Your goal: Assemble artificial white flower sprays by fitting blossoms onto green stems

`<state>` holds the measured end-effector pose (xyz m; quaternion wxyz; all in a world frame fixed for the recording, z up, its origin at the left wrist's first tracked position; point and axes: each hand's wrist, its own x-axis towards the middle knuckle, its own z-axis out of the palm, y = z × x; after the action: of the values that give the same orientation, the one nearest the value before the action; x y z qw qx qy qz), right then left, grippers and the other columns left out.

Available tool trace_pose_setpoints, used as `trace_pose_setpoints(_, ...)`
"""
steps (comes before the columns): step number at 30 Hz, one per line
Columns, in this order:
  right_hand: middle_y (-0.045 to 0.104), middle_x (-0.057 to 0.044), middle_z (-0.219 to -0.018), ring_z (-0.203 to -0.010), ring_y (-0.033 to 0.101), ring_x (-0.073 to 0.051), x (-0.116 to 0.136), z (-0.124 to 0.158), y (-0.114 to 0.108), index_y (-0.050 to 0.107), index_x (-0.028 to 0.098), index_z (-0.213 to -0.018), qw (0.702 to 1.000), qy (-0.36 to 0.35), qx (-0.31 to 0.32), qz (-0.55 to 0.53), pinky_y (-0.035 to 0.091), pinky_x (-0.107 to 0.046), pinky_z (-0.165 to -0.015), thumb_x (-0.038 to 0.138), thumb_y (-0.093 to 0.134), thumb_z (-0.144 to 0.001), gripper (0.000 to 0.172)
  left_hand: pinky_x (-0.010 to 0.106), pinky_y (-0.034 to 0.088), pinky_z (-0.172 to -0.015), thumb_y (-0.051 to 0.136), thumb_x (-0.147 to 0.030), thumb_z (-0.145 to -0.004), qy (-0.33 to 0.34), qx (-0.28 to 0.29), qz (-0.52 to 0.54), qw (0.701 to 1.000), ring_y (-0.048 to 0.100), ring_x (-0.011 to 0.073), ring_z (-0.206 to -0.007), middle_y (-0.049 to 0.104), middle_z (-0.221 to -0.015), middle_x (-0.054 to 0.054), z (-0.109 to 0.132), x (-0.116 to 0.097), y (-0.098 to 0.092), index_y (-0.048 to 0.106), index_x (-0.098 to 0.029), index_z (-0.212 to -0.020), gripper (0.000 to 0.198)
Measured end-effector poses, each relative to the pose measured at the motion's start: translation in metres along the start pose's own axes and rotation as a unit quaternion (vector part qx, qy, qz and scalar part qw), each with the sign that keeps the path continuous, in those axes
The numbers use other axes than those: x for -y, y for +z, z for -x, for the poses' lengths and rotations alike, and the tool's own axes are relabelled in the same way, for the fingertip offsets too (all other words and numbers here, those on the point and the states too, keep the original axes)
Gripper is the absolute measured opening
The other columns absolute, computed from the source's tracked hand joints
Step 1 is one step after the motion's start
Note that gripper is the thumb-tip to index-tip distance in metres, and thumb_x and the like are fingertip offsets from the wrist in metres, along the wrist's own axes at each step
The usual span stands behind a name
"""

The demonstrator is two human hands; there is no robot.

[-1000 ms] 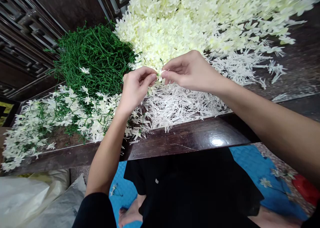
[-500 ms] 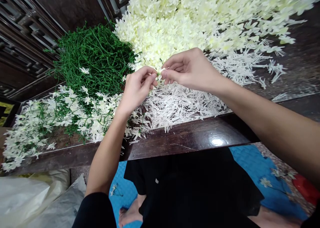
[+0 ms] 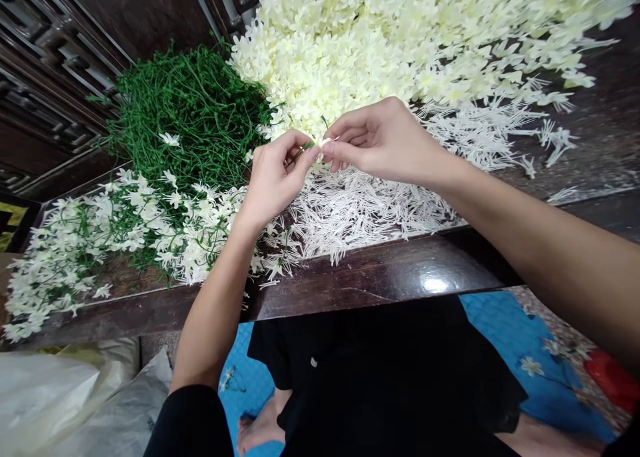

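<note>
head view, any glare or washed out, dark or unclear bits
Head view: white glare on the glossy wooden edge; head view: flower heap looks nearly washed out; head view: black clothing shows little detail; head view: held flower piece too small to judge.

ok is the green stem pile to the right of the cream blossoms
No, the green stem pile lies to the left of the cream blossoms.

- A tiny white flower point(image 3: 322, 143) is held up, and most of it is hidden.
- A thin green stem point(image 3: 309, 145) slants just beside it, pinched, partly hidden.
</note>
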<state>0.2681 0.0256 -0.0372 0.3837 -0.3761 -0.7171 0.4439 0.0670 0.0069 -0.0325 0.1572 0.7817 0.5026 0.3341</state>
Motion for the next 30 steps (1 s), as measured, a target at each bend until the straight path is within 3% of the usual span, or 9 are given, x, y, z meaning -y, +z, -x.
trace_pose_setpoints(4,0.077,-0.007,-0.091,-0.091,0.076,-0.026,-0.001,0.0,0.0,0.075,0.023,-0.092,1.0,-0.011,-0.007,-0.002,0.068,-0.041,-0.086,0.032,0.088,-0.085,0.018,0.03,0.037,-0.059,0.058,-0.048,-0.099,0.007,-0.001,-0.006,1.0,0.043,0.0146,-0.062,0.05,-0.067,-0.001,0.0,0.0,-0.001,0.063,-0.024,-0.085,0.028)
trace_pose_setpoints(7,0.075,-0.009,-0.12,-0.113,0.073,-0.026,0.002,0.0,-0.001,0.072,0.024,-0.112,0.999,-0.043,-0.003,-0.019,0.064,-0.04,-0.1,0.026,0.089,-0.082,0.034,0.029,0.039,-0.06,0.058,-0.044,-0.1,0.009,-0.004,0.004,1.0,0.045,0.0142,-0.062,0.053,-0.069,0.0,0.0,-0.001,-0.001,0.064,-0.023,-0.086,0.025)
trace_pose_setpoints(9,0.073,-0.008,-0.127,-0.118,0.071,-0.026,0.004,0.0,-0.002,0.07,0.027,-0.117,0.998,-0.058,0.014,-0.037,0.061,-0.042,-0.107,0.024,0.088,-0.082,0.039,0.03,0.039,-0.06,0.059,-0.041,-0.099,0.014,0.001,0.013,1.0,0.045,0.0138,-0.061,0.055,-0.07,0.0,0.001,-0.002,-0.001,0.064,-0.023,-0.086,0.023)
trace_pose_setpoints(13,0.077,-0.005,-0.113,-0.111,0.071,-0.027,0.006,0.0,-0.002,0.074,0.03,-0.1,0.999,-0.043,0.012,-0.024,0.061,-0.048,-0.108,0.027,0.089,-0.081,0.025,0.031,0.039,-0.06,0.06,-0.039,-0.098,0.026,0.023,0.027,0.999,0.045,0.014,-0.061,0.054,-0.069,-0.001,0.001,-0.004,-0.001,0.063,-0.024,-0.084,0.021)
trace_pose_setpoints(18,0.076,-0.003,-0.092,-0.091,0.073,-0.024,0.003,-0.001,-0.004,0.075,0.028,-0.091,1.0,-0.007,-0.001,-0.019,0.066,-0.039,-0.086,0.028,0.093,-0.078,0.023,0.03,0.042,-0.062,0.058,-0.036,-0.099,0.025,0.024,0.003,0.999,0.048,0.0143,-0.064,0.057,-0.07,-0.001,0.001,-0.005,-0.003,0.062,-0.024,-0.085,0.019)
trace_pose_setpoints(21,0.076,-0.003,-0.088,-0.084,0.074,-0.022,0.004,-0.002,-0.005,0.074,0.026,-0.093,0.999,0.009,-0.002,-0.037,0.066,-0.038,-0.08,0.023,0.094,-0.077,0.026,0.03,0.039,-0.059,0.059,-0.042,-0.101,0.023,0.021,0.002,1.0,0.048,0.014,-0.063,0.056,-0.069,-0.001,0.002,-0.004,-0.003,0.063,-0.024,-0.086,0.025)
trace_pose_setpoints(24,0.076,-0.002,-0.084,-0.079,0.075,-0.022,0.004,-0.003,-0.007,0.074,0.024,-0.094,0.998,0.019,-0.012,-0.055,0.066,-0.038,-0.078,0.016,0.093,-0.074,0.028,0.03,0.037,-0.056,0.057,-0.057,-0.104,0.043,-0.021,0.038,0.998,0.048,0.0128,-0.06,0.052,-0.067,-0.001,-0.001,0.005,-0.003,0.063,-0.024,-0.087,0.038)
trace_pose_setpoints(30,0.075,-0.002,-0.084,-0.078,0.073,-0.022,0.002,-0.004,-0.008,0.076,0.023,-0.097,0.999,0.027,0.01,-0.046,0.064,-0.039,-0.075,0.014,0.092,-0.075,0.029,0.028,0.039,-0.059,0.031,-0.071,-0.106,0.077,-0.19,0.14,0.969,0.046,0.01,-0.06,0.048,-0.069,-0.002,-0.017,0.026,-0.003,0.052,-0.024,-0.091,0.054)
